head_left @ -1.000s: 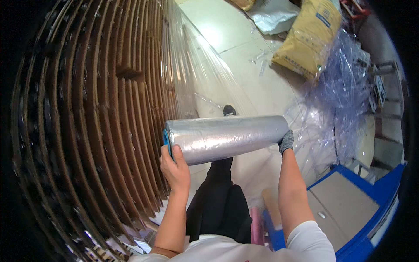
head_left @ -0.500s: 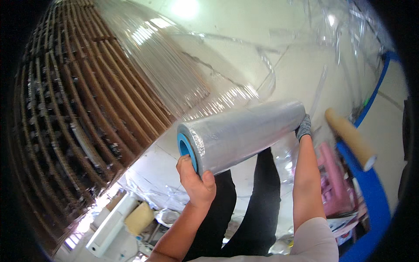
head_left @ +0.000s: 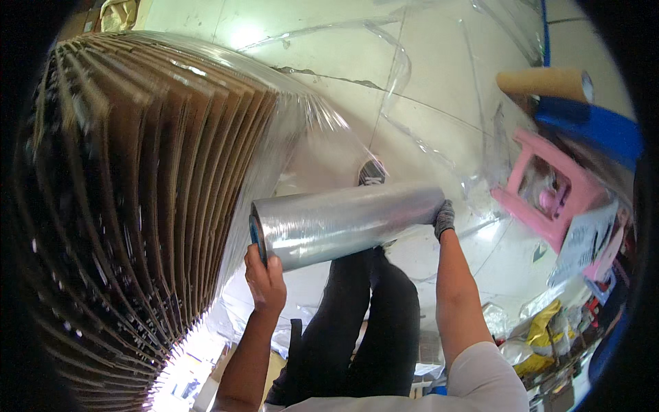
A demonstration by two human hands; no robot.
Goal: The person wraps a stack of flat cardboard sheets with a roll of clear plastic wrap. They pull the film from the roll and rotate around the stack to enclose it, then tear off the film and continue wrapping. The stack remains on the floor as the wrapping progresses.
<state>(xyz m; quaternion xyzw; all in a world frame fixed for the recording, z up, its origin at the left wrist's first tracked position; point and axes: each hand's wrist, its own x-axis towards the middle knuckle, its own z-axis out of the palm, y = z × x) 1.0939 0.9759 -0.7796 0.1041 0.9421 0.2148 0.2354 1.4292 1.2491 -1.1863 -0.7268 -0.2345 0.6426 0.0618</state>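
A thick roll of clear stretch film [head_left: 350,223] lies across the front of my body, held between both hands. My bare left hand [head_left: 266,280] grips its left end, fingers hooked at the blue-rimmed core and thumb on the outside. At the other end my right hand [head_left: 445,218], in a grey knit glove, is closed on the roll; its fingertips are partly hidden. A sheet of film stretches from the roll to a stack of brown cardboard sheets [head_left: 171,158] on the left, covering its side.
A pink plastic stool [head_left: 563,199] stands on the right, with a cardboard tube [head_left: 546,84] beyond it above a blue band [head_left: 590,130]. Loose film strips [head_left: 405,130] lie on the pale tiled floor [head_left: 343,65]. A yellow bag [head_left: 542,329] is at lower right.
My view has turned, and the stack now reaches farther along the left. The roll sits lower and more to the left, still in both hands. One shoe now shows beyond the roll.
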